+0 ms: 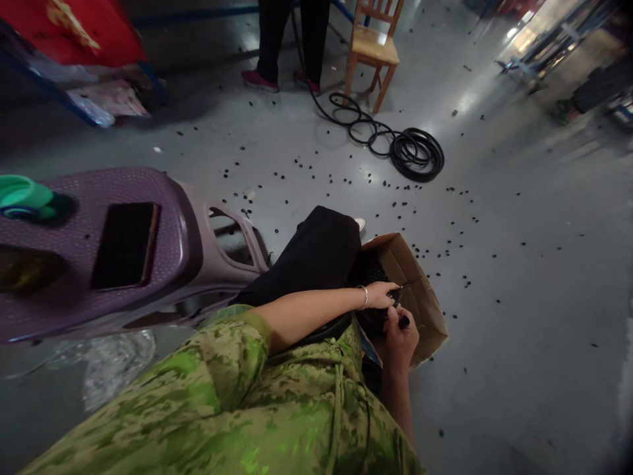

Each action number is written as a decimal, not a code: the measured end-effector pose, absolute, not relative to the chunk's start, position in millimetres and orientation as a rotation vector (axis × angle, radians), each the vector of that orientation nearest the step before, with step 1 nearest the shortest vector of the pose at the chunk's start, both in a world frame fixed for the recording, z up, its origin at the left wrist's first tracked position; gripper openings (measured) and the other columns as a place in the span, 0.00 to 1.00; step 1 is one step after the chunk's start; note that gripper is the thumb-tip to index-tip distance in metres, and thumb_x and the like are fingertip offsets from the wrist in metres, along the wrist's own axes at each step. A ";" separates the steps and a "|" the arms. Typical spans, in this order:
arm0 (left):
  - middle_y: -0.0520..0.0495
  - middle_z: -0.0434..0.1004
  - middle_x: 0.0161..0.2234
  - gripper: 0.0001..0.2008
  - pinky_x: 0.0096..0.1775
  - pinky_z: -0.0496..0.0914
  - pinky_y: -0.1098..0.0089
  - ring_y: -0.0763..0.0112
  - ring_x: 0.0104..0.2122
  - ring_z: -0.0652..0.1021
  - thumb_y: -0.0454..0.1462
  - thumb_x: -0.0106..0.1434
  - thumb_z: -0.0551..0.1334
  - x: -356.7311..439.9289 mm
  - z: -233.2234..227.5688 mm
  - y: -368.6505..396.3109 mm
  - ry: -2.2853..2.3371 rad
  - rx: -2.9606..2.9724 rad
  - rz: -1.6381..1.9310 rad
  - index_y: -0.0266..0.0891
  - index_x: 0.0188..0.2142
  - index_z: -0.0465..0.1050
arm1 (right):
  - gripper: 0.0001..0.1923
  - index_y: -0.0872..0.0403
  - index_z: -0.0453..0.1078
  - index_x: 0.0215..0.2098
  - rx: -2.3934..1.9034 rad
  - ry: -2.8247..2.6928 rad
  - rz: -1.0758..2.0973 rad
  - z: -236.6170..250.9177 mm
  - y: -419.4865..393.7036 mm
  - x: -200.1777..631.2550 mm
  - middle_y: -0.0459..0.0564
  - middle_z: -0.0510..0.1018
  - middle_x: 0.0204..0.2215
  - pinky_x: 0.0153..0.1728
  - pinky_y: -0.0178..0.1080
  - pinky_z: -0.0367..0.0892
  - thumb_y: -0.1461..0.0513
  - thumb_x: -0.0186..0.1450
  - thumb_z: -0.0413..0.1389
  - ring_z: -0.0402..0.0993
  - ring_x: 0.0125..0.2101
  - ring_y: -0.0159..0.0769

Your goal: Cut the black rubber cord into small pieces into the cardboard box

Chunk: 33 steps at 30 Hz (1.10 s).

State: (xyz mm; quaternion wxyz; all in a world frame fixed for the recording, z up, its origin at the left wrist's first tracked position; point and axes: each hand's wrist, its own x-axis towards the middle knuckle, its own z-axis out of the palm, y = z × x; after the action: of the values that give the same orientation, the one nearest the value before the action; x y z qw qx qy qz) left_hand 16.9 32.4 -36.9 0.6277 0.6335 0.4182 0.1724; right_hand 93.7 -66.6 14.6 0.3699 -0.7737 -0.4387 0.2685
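- Grey polished concrete floor (519, 277) is spreading wide and open to the right and far side, peppered with small black bits (435, 254).
- A coiled black cable (413, 153) is lying far out on that floor, near a wooden chair (373, 46); another person's dark trouser legs and red shoes (260, 80) are standing beside it.
- A purple plastic stool (123, 251) is crowding the left side, carrying a dark flat phone (126, 244) and a green object (24, 196).
- An open brown cardboard box (420, 297) is sitting just right of the person's knee, its mouth facing the hands.
- The left hand (382, 294), with a bracelet at the wrist, is pinching a small black part (398, 295) at the box mouth.
- The right hand (400, 340) is curling closed just below, gripping a dark piece (404, 322); both hands are almost touching.
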 end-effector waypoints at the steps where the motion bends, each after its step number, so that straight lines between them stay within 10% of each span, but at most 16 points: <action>1: 0.51 0.75 0.35 0.23 0.36 0.67 0.74 0.71 0.36 0.73 0.38 0.54 0.62 17.4 -35.7 31.7 0.957 1.419 0.399 0.38 0.51 0.68 | 0.19 0.54 0.68 0.31 -1.970 -1.133 0.710 14.4 -67.2 94.1 0.39 0.65 0.15 0.23 0.32 0.58 0.46 0.59 0.54 0.61 0.18 0.29; 17: 0.52 0.73 0.36 0.19 0.42 0.65 0.73 0.72 0.37 0.72 0.46 0.57 0.60 12.5 -13.9 34.2 0.904 1.108 0.534 0.39 0.45 0.71 | 0.14 0.51 0.66 0.35 -1.227 -0.765 1.021 19.8 -79.7 145.2 0.43 0.64 0.29 0.28 0.33 0.61 0.53 0.55 0.61 0.63 0.28 0.28; 33: 0.50 0.74 0.33 0.22 0.38 0.67 0.73 0.71 0.34 0.73 0.47 0.55 0.63 12.6 -17.2 31.8 0.931 1.448 0.581 0.38 0.46 0.71 | 0.24 0.56 0.70 0.48 -1.804 -0.911 0.804 12.5 -63.4 140.0 0.48 0.73 0.30 0.26 0.31 0.63 0.49 0.62 0.51 0.64 0.24 0.28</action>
State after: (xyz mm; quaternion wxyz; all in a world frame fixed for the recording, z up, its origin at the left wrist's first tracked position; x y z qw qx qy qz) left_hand 12.6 31.8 -17.2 0.6151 0.6284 0.4041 0.2520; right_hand 140.0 -63.4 12.5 0.4645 -0.7345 -0.3709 0.3273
